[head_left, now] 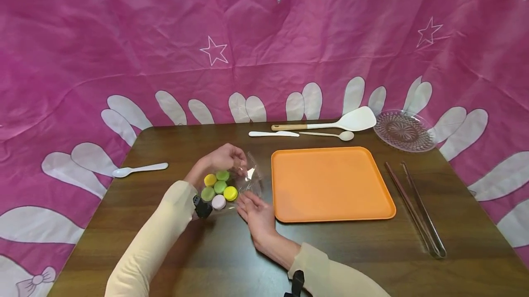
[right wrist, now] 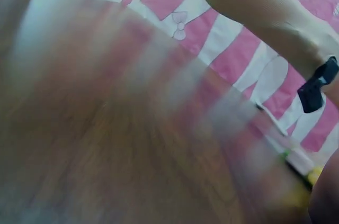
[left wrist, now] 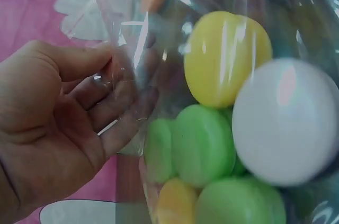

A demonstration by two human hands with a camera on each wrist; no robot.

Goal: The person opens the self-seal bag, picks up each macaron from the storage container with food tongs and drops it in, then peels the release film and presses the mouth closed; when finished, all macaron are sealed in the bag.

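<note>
A clear plastic bag (head_left: 257, 178) holds several macarons in green, yellow and pale lilac, and lies on the table left of the orange tray. At the bag's far edge my left hand (head_left: 225, 157) pinches the film between thumb and fingers. The left wrist view shows that hand (left wrist: 63, 102) beside a yellow macaron (left wrist: 228, 57), a whitish one (left wrist: 286, 121) and green ones (left wrist: 204, 144), all behind the film. My right hand (head_left: 258, 216) is at the bag's near right side, palm partly up, its fingers extended against the film. In the right wrist view only a sliver of that hand shows.
An orange tray (head_left: 330, 184) lies right of the bag, with metal tongs (head_left: 417, 214) farther right. Behind it are a spatula (head_left: 330, 125), a white knife (head_left: 273, 134), a cream spoon (head_left: 346, 136) and a glass plate (head_left: 405, 131). A white spoon (head_left: 140, 169) lies left.
</note>
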